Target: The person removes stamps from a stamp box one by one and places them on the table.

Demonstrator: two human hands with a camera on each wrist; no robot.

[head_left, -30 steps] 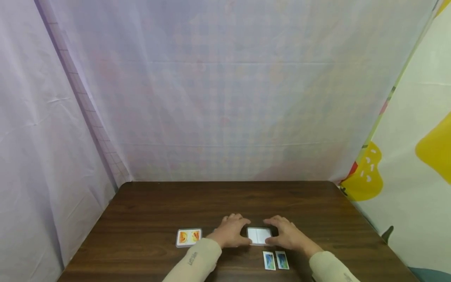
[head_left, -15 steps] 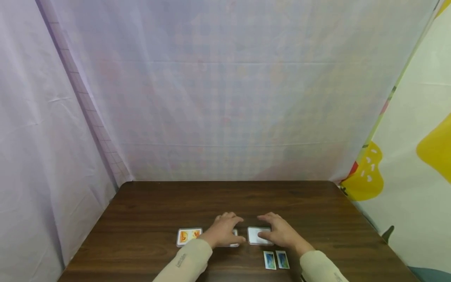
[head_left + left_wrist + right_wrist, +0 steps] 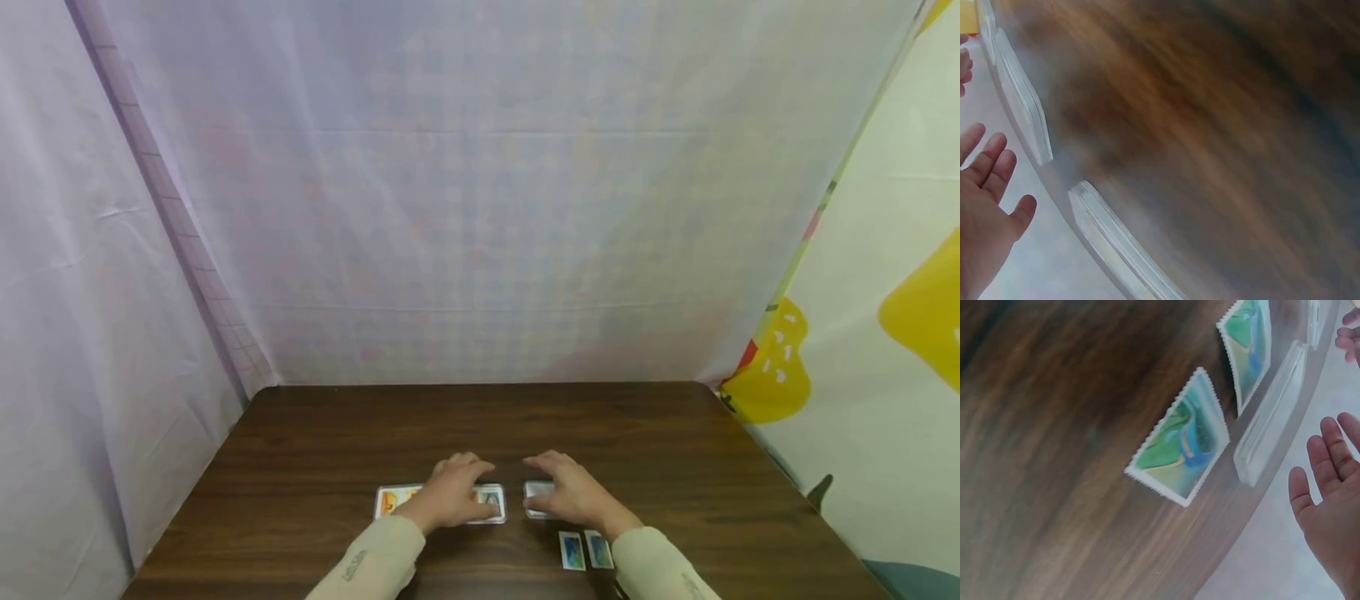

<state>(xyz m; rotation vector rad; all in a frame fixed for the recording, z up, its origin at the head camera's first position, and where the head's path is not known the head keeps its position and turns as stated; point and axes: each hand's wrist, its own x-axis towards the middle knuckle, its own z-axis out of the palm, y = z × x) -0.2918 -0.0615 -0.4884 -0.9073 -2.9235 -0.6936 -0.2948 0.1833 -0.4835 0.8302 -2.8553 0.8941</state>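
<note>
My left hand (image 3: 450,492) hovers over the row of flat clear cases, fingers spread and thumb apart, holding nothing. It partly covers the middle case (image 3: 492,497), which shows a picture inside, and the left case (image 3: 388,502) with orange pictures. Over the right case (image 3: 536,490), pale inside, is my right hand (image 3: 566,490), also spread and holding nothing. Two stamps, the left one (image 3: 572,552) and the right one (image 3: 599,550), lie on the table nearer to me. In the right wrist view a stamp (image 3: 1182,450) shows a green and blue landscape with a white perforated edge.
The brown wooden table (image 3: 337,433) runs back to a pale checked curtain (image 3: 480,208). White cloth (image 3: 75,292) hangs at the left, and a white sheet with yellow shapes (image 3: 862,208) at the right.
Both hands have shifted left, off the sides of the right case. The left hand is now over the left and middle cases; more of the middle case shows. Cases and stamps stay put.
</note>
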